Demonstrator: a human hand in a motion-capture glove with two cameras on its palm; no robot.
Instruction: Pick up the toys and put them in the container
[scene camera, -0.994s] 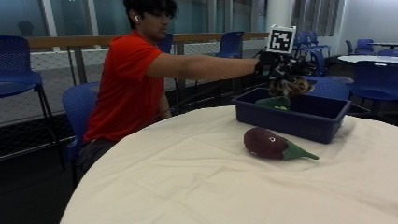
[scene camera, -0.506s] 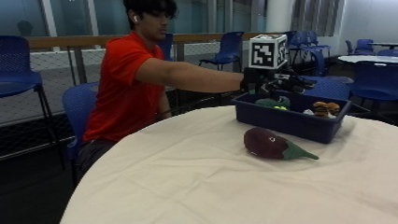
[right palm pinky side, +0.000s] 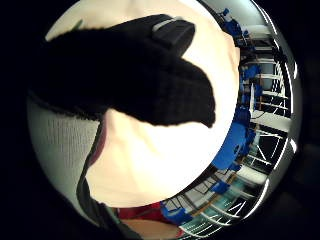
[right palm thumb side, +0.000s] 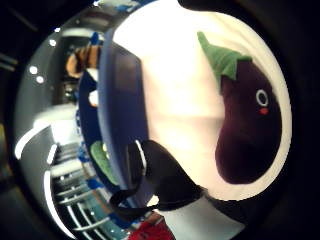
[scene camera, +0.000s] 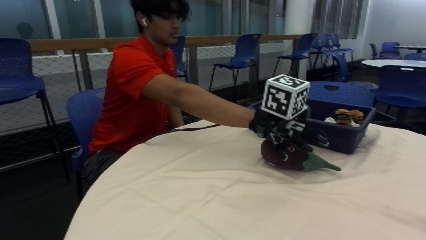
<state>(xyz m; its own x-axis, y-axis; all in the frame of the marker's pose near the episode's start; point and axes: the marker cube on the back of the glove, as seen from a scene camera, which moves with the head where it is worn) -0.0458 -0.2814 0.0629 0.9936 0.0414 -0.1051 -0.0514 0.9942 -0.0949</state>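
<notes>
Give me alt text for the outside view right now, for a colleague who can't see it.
A seated person reaches their gloved right hand down over a purple eggplant toy lying on a table covered in pale cloth. Just beyond it stands a blue container already holding a tiger-striped toy. Whether the hand touches the eggplant cannot be told.

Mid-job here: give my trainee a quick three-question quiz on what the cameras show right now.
1. True or false: the eggplant toy already lies inside the blue container.
2. Which toy shows in the container's far end? A) striped tiger toy B) yellow duck C) red car
3. Fill in: the gloved right hand is above the ____ toy on the white tablecloth.

Key: 1 false, it lies on the tablecloth beside the container; 2 A; 3 eggplant.
</notes>
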